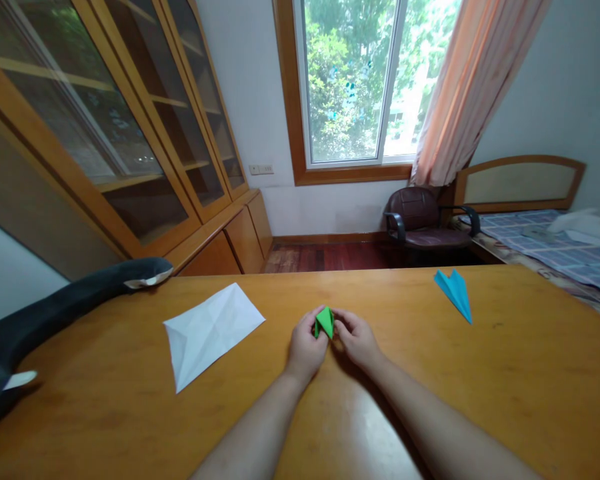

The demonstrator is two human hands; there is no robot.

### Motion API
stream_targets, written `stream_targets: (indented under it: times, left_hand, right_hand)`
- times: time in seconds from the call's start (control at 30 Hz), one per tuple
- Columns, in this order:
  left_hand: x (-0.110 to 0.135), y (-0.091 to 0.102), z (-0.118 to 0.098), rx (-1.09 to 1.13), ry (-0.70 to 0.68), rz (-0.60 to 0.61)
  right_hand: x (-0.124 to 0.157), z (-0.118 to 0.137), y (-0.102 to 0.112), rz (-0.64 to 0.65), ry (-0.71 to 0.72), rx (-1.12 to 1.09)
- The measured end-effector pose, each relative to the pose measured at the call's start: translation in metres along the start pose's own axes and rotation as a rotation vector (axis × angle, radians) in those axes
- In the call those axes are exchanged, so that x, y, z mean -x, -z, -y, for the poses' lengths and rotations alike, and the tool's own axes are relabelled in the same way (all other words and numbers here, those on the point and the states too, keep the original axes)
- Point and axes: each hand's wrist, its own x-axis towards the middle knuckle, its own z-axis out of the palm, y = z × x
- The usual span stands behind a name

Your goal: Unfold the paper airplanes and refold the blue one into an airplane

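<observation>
A small piece of folded green paper (325, 321) with pointed flaps is held between my two hands, a little above the middle of the wooden table (145, 427). My left hand (306, 347) grips its left side, thumb in front. On the right side, my right hand (356, 335) has its fingers curled against the paper's edge; the fingertips behind it are partly hidden. To the left lies a creased white sheet of paper (213, 337), unfolded. A blue paper plane (455, 293) rests near the far edge on the right.
At the table's left edge lies a long dark object (55, 310) with white patches. Beyond the table stand a glass-fronted cabinet (195, 217), a brown armchair (417, 217) and a bed (540, 230). A window (350, 87) with a pink curtain (473, 87) is at the back.
</observation>
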Motion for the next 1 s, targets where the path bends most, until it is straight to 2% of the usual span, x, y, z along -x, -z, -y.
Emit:
stream_targets:
  times: [0.1, 0.2, 0.37, 0.43, 0.5, 0.6, 0.7, 0.77, 0.83, 0.93, 1.0]
  left_hand:
    - [0.002, 0.003, -0.005, -0.083, -0.060, 0.000]
    - [0.004, 0.005, -0.007, -0.082, -0.051, 0.024]
    - [0.004, 0.006, -0.001, -0.061, -0.026, 0.071]
    - [0.003, 0.007, 0.001, -0.048, 0.005, 0.087]
    - [0.001, 0.008, 0.002, 0.030, 0.103, 0.105]
    - [0.000, 0.012, -0.002, 0.206, 0.247, 0.168]
    - [-0.002, 0.015, -0.007, 0.331, 0.302, 0.232]
    - [-0.003, 0.016, -0.009, 0.351, 0.339, 0.202]
    - [-0.005, 0.014, -0.009, 0.320, 0.339, 0.122]
    - [-0.008, 0.009, -0.009, 0.232, 0.250, 0.039]
    - [-0.012, 0.005, -0.008, 0.178, 0.203, 0.030]
  right_hand:
    - [0.005, 0.004, -0.002, 0.062, 0.027, 0.032]
    - [0.008, 0.005, -0.004, 0.102, 0.057, 0.110]
    - [0.005, -0.001, -0.006, 0.028, 0.029, 0.125]
    - [0.003, -0.004, -0.006, -0.010, 0.000, 0.064]
    - [0.000, -0.006, -0.005, -0.026, -0.057, -0.045]
    - [-0.004, -0.003, -0.001, 0.026, -0.204, -0.246]
    - [-0.005, 0.006, 0.005, 0.079, -0.319, -0.415]
    - [-0.005, 0.011, 0.008, 0.103, -0.344, -0.491]
    - [-0.005, 0.014, 0.009, 0.115, -0.349, -0.482]
    - [-0.006, 0.013, 0.008, 0.069, -0.302, -0.370]
    - [-0.008, 0.008, 0.008, 0.039, -0.253, -0.326]
